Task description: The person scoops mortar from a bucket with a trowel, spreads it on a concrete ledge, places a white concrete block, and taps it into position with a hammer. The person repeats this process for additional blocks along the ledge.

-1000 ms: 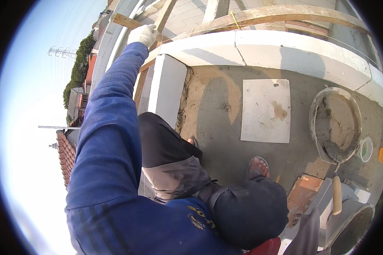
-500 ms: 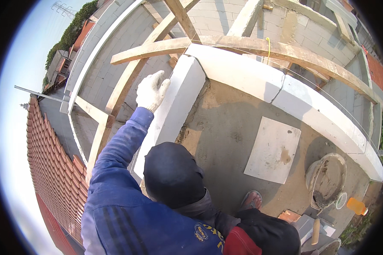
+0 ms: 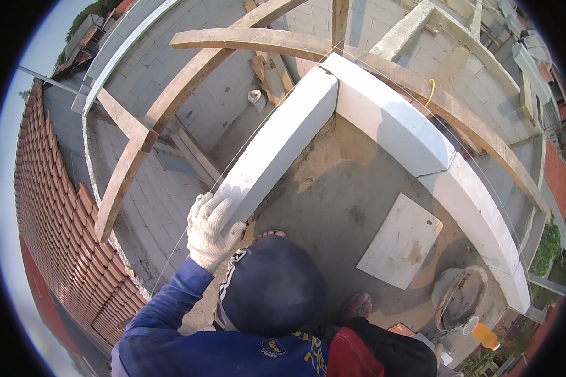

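Observation:
A white knitted glove covers my left hand (image 3: 212, 229), which comes out of a blue sleeve at lower left. Its fingers lie stretched over the near end of a white lightweight block (image 3: 283, 138), with the thumb apart on the inner side. Nothing is visible in its grasp. A thin string (image 3: 251, 139) runs along the block's outer edge, close to the fingertips. At the far corner this block meets a second row of white blocks (image 3: 383, 116), which has a cracked-looking joint. A dark cloth-covered rounded shape (image 3: 273, 289) sits right of my wrist. My right hand is out of view.
Wooden beams (image 3: 264, 41) cross beyond the blocks. A pale board (image 3: 402, 242) lies on the grey mortar floor. To its right stand a mortar bucket (image 3: 462, 298) and a bottle of orange liquid (image 3: 484, 336). Outside the left block, the space drops between grey walls; red roof tiles (image 3: 56, 213) lie farther left.
My left hand has moved nearer along the block, from a raised, loosely curled pose to fingers laid on its near end. The view has shifted, bringing another foot into sight.

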{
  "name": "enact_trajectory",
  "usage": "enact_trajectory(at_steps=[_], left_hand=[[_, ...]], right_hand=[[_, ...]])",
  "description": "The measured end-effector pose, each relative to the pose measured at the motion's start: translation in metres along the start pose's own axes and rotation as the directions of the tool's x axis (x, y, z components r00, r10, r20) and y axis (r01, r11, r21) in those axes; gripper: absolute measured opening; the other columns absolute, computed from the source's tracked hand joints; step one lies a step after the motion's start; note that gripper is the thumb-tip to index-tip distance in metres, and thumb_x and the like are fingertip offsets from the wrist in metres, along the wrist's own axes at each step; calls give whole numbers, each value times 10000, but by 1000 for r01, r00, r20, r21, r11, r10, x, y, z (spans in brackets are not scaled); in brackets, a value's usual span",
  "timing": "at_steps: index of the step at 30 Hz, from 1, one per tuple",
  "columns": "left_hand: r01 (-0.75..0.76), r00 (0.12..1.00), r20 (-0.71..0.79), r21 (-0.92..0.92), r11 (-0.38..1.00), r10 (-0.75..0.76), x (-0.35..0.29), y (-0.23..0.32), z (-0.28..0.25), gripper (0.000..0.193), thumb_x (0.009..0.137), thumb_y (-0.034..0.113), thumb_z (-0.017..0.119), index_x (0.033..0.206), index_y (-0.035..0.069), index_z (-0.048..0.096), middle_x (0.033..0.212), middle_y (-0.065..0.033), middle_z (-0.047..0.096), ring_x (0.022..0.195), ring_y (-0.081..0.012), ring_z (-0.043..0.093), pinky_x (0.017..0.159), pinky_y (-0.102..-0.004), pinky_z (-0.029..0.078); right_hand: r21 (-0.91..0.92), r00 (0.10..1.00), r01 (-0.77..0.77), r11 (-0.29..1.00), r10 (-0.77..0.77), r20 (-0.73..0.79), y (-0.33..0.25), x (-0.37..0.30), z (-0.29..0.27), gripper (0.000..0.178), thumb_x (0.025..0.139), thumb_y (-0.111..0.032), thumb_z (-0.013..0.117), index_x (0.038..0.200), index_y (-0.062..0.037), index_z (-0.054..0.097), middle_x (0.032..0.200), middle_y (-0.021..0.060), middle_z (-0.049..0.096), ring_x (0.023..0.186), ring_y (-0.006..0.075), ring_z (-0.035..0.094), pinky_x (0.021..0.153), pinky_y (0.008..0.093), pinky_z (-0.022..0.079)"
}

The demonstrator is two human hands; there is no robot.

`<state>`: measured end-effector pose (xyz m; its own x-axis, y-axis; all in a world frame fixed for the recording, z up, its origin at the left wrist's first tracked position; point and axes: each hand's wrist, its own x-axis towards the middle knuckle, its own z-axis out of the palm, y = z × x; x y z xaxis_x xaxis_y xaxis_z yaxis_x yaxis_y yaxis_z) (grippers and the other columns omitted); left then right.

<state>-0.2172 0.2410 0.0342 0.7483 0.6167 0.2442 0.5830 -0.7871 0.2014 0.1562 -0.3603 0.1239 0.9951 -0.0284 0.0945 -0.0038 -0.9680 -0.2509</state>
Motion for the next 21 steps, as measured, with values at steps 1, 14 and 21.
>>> enact_trajectory(at_steps=[1, 14, 21], left_hand=[[29, 999, 21, 2, 1000, -29, -14, -11, -1, 755, 847, 313, 936, 1511, 104, 643, 1595, -181, 614, 1521, -464, 523, 1324, -643, 341], [14, 922, 374, 224, 974, -99, 35, 1, 21, 911, 1038, 350, 715, 1752, -42, 305, 1798, -362, 292, 1716, -534, 191, 1394, -685, 15], [-173, 884, 466, 244, 954, 41, 48, -20, 9, 996, 1021, 455, 740, 1771, 3, 266, 1813, -321, 301, 1720, -472, 245, 1397, -693, 77]], right_hand=[[17, 999, 40, 999, -39, -16, -10, 9, -9, 454, 1037, -285, 769, 1397, -23, 680, 1024, 214, 752, 871, 333, 759, 769, 438, 590], [317, 370, 739, 594, -751, 547, -241, 9, 69, 304, 1040, -261, 765, 1244, -39, 729, 894, 220, 777, 787, 450, 766, 693, 467, 594], [570, -151, 762, 307, -772, 618, -292, -73, 167, 323, 1073, -374, 701, 1199, -76, 703, 792, 208, 758, 781, 452, 771, 717, 581, 596]])
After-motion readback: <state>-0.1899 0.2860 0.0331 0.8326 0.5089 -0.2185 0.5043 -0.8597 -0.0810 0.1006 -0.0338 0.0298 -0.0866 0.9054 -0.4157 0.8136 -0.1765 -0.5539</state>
